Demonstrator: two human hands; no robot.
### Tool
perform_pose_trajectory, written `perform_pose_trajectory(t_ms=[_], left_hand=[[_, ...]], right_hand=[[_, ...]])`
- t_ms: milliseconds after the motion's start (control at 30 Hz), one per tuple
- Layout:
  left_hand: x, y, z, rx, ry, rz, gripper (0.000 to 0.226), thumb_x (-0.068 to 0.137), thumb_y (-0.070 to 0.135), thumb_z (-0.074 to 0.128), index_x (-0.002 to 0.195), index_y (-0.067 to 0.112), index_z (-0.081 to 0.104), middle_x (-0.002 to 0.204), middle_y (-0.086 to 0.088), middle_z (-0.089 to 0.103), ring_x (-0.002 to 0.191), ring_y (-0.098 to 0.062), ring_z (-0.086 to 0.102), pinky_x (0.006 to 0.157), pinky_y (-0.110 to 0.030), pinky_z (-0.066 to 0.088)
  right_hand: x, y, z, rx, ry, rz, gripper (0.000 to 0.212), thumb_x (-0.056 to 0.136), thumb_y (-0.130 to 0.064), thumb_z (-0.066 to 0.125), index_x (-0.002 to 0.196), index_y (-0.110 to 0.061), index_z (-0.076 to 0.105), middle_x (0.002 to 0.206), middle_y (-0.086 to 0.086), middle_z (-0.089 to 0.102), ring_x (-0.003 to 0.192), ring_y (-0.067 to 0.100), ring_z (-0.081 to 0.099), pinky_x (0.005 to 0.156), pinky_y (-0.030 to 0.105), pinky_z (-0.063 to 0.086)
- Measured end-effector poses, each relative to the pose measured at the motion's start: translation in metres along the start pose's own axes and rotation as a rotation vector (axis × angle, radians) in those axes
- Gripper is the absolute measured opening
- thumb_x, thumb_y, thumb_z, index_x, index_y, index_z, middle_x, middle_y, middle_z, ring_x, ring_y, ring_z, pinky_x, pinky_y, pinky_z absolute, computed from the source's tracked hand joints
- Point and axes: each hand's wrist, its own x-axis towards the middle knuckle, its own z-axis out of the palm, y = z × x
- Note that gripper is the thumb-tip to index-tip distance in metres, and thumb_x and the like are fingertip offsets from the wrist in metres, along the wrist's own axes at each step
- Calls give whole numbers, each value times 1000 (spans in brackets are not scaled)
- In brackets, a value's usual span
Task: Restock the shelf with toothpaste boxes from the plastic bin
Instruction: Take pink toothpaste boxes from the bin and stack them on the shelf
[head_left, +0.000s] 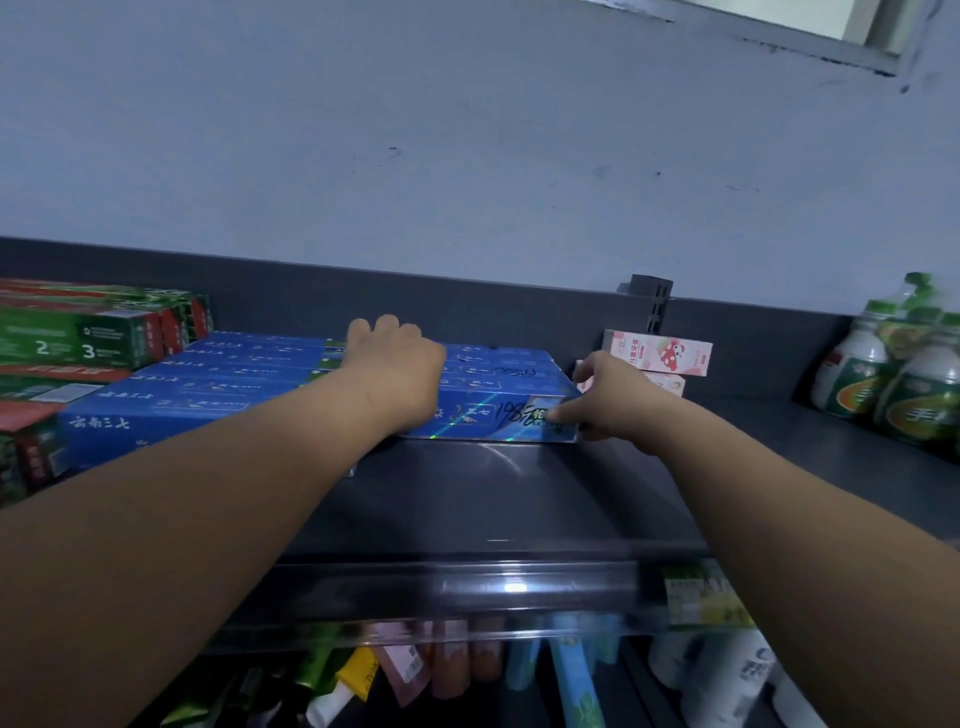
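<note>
Several blue toothpaste boxes (249, 384) lie side by side in a row on the dark top shelf (493, 493). My left hand (395, 364) lies palm down on top of the rear boxes, its fingers curled over them. My right hand (605, 395) pinches the right end of the front blue box (488, 418), thumb on the top face near some handwritten marks. The plastic bin is out of view.
Green and red toothpaste boxes (93, 332) are stacked at the left. Pink boxes (657, 353) stand behind my right hand, and green-labelled bottles (898, 379) at the far right. A clear price rail (467, 587) edges the shelf, with hanging tubes (571, 670) below.
</note>
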Motion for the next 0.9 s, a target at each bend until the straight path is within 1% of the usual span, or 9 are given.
perform_pose_trajectory(t_ms=[100,167,200,300,433,533,667,800,900], left_hand=[[1,13,-8,-77,26,48,49,83,41,63,128,26,49,122,-3,51,115,-27,43,90,-40,34],[-1,24,-14,-116,69,97,58,82,47,64,133,24,46,127,-5,50,119,-28,44,94,-41,35],[-3,30,-16,-131,90,120,60,82,47,63,133,24,45,128,-5,50,119,-29,44,95,-41,36],[-7,47,-23,-151,125,172,59,82,48,63,132,23,45,126,-5,50,117,-29,46,95,-41,36],[-13,79,-36,-157,137,226,62,83,51,61,135,22,42,129,-5,48,117,-29,47,95,-41,37],[-19,116,-53,-188,159,285,68,82,54,61,138,21,40,130,-6,47,118,-30,46,96,-41,38],[-29,192,-78,-272,221,418,70,81,56,61,137,21,39,127,-8,48,115,-31,47,92,-41,39],[-41,286,-91,-337,263,560,73,79,58,62,137,19,40,129,-9,50,118,-31,48,95,-43,43],[-52,352,-91,-362,236,648,70,79,58,62,134,20,42,128,-9,50,116,-32,48,95,-44,43]], right_hand=[[-8,0,-2,-95,22,-69,45,78,-27,79,112,-18,52,103,1,58,92,24,61,82,42,55],[-16,2,-5,-201,51,-127,47,81,-32,75,120,-19,52,109,-1,56,97,20,55,82,33,47],[-20,4,-6,-271,70,-158,51,82,-34,73,125,-20,50,115,0,54,102,21,54,83,32,44],[-34,17,-15,-464,149,-230,62,83,-40,70,136,-21,44,138,5,44,123,26,47,95,36,41],[-60,47,-48,-666,240,-263,66,85,-43,66,141,-20,40,146,5,38,129,30,41,105,44,39],[-84,77,-85,-739,334,-228,66,85,-43,66,141,-19,40,148,7,36,131,32,40,107,44,36],[-121,135,-140,-775,435,-143,66,85,-44,66,140,-17,41,144,8,39,130,32,41,107,44,36],[-162,202,-187,-834,464,-20,66,84,-44,66,139,-15,43,142,9,41,128,35,42,106,46,37],[-193,250,-216,-850,449,80,67,84,-42,65,141,-17,41,143,9,40,129,33,40,106,45,36]])
